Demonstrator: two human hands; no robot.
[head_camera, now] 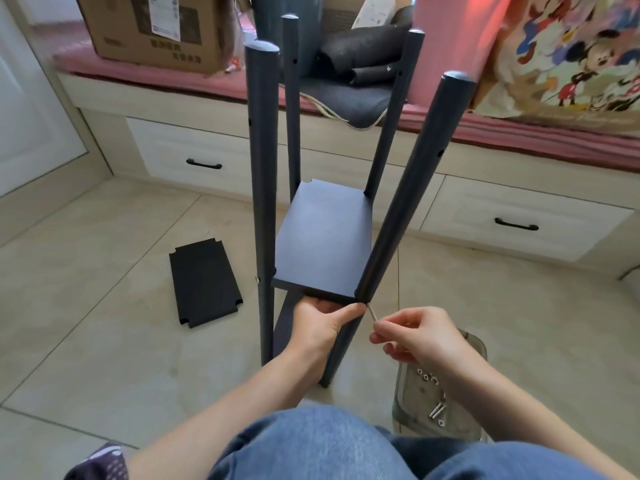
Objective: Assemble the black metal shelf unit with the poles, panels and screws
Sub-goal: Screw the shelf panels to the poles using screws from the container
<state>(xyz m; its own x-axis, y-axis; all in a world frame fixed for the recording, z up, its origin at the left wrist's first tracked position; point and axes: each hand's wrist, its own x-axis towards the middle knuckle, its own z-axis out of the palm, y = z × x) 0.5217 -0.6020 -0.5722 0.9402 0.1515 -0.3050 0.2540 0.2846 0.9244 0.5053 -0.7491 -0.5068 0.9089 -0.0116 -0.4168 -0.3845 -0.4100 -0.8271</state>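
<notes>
The shelf unit stands on the tiled floor with several dark poles upright. A dark panel [322, 244] sits between the poles, and another panel shows below it. My left hand [322, 323] grips the panel's near edge from beneath, thumb against the near right pole [408, 188]. My right hand [412, 336] pinches a thin silver tool [372, 312] whose tip meets the pole at the panel's corner. The near left pole [264, 188] stands at the panel's other front corner. A loose black panel [204, 282] lies flat on the floor to the left.
A clear plastic tray [478, 348] with screws [437, 410] and washers sits by my right knee. Behind the unit is a window bench with white drawers [204, 161], a cardboard box [152, 29], dark foam rolls [360, 46] and a cartoon-print cushion [571, 53].
</notes>
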